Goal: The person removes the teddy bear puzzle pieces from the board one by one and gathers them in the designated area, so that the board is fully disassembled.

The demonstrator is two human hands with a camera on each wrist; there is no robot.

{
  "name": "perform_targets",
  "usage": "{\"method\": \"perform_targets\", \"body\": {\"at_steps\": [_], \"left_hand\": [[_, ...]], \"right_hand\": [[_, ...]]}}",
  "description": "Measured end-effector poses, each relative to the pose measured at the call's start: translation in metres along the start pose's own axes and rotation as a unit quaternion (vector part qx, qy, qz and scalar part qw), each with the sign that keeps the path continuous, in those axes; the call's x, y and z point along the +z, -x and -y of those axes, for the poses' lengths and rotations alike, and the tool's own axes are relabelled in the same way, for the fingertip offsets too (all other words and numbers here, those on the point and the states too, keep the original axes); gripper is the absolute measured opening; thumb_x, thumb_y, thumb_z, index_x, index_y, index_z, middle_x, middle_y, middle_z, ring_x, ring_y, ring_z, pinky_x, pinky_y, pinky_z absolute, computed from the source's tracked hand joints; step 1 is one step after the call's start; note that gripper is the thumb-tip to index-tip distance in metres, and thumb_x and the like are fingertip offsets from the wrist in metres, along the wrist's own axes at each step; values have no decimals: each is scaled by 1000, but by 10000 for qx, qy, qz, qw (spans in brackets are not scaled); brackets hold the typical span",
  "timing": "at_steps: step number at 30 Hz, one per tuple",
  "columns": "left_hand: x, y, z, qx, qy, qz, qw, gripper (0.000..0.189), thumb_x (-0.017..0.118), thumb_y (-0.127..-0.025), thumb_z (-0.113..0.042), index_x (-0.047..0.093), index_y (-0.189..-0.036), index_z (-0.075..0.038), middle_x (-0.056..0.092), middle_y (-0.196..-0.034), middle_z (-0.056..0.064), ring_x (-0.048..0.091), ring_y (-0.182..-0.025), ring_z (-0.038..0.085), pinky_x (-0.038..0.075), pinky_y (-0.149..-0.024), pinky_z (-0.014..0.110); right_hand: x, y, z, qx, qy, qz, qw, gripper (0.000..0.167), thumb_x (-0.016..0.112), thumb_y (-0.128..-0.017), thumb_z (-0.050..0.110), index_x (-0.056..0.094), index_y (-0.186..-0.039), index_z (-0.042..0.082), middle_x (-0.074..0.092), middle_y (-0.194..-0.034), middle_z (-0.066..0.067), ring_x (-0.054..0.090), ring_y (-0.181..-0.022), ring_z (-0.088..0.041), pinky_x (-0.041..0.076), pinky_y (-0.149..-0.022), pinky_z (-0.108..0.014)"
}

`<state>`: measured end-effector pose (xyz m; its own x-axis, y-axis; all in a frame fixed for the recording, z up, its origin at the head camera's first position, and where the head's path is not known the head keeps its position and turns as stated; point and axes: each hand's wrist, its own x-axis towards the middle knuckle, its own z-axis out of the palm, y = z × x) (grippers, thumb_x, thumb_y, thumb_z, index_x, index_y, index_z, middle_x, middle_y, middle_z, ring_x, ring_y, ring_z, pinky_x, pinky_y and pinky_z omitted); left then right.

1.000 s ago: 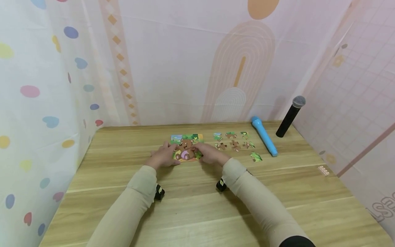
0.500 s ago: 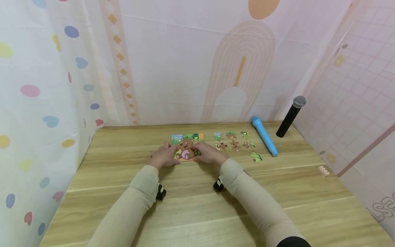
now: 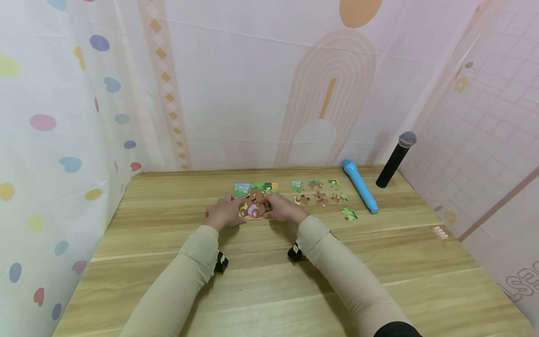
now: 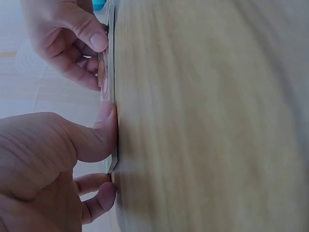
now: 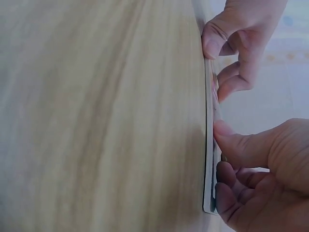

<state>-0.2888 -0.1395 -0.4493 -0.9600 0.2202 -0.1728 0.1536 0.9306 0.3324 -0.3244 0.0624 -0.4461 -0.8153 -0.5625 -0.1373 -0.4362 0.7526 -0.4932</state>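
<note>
A bear jigsaw puzzle board [image 3: 242, 188] lies flat on the wooden table, its tray seen edge-on in the right wrist view. My left hand [image 3: 223, 213] holds the board's near left corner, thumb along the front edge and fingers at the side. Over the right part of the picture is my right hand [image 3: 284, 209]. In the right wrist view its thumb and curled fingers [image 5: 228, 193] pinch a small puzzle piece [image 5: 223, 157] at the board's surface; most of that piece is hidden.
Several loose puzzle pieces [image 3: 320, 198] lie in rows to the board's right, with a green one [image 3: 349, 214] nearer. Beyond them are a blue toy microphone [image 3: 361, 186] and an upright black microphone [image 3: 395, 161]. A small pink block [image 3: 440, 232] sits near the right edge.
My right hand and forearm have shifted slightly left over the board. The left hand stays at the board's corner, and the loose pieces have not moved.
</note>
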Motion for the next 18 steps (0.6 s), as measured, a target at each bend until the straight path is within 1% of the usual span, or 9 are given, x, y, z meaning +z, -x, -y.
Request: {"method": "perform_targets", "body": {"at_steps": [5, 8, 12, 15, 18], "left_hand": [[0, -1, 1, 12, -29, 14, 10000, 67, 72, -95, -36, 44, -152, -17, 41, -140, 22, 47, -125, 44, 33, -93, 75], [-1, 0, 0, -13, -47, 41, 10000, 66, 72, -95, -37, 45, -152, -17, 39, -144, 23, 47, -127, 45, 35, -92, 73], [-3, 2, -1, -70, 30, 96, 9999, 65, 72, -95, -37, 45, -151, -18, 37, -144, 23, 46, -127, 45, 38, -90, 72], [-3, 2, -2, -107, 111, 133, 9998, 64, 72, -95, -35, 45, -151, -18, 38, -143, 22, 46, -126, 45, 39, -88, 72], [-2, 1, -1, -129, 163, 153, 9997, 65, 72, -95, -35, 45, -152, -19, 39, -141, 21, 46, -126, 44, 39, -88, 73]], "right_hand": [[0, 0, 1, -28, -82, -78, 9999, 42, 71, -95, 3, 61, -134, -4, 64, -106, -10, 54, -90, -17, 48, -81, -33], [1, 1, 3, -87, -5, -51, 9999, 38, 69, -96, 2, 62, -133, -5, 64, -103, -11, 53, -88, -18, 46, -79, -33], [2, 2, 5, -98, 83, -65, 9999, 35, 66, -97, 1, 62, -132, -5, 65, -106, -12, 53, -90, -18, 47, -81, -33], [4, 2, 5, -14, 84, -106, 9999, 36, 66, -97, 1, 61, -132, -6, 64, -108, -11, 53, -90, -17, 48, -83, -33], [5, 2, 6, 78, 53, -127, 9999, 38, 67, -96, 1, 60, -133, -5, 62, -106, -12, 53, -90, -20, 47, -82, -35]]}}
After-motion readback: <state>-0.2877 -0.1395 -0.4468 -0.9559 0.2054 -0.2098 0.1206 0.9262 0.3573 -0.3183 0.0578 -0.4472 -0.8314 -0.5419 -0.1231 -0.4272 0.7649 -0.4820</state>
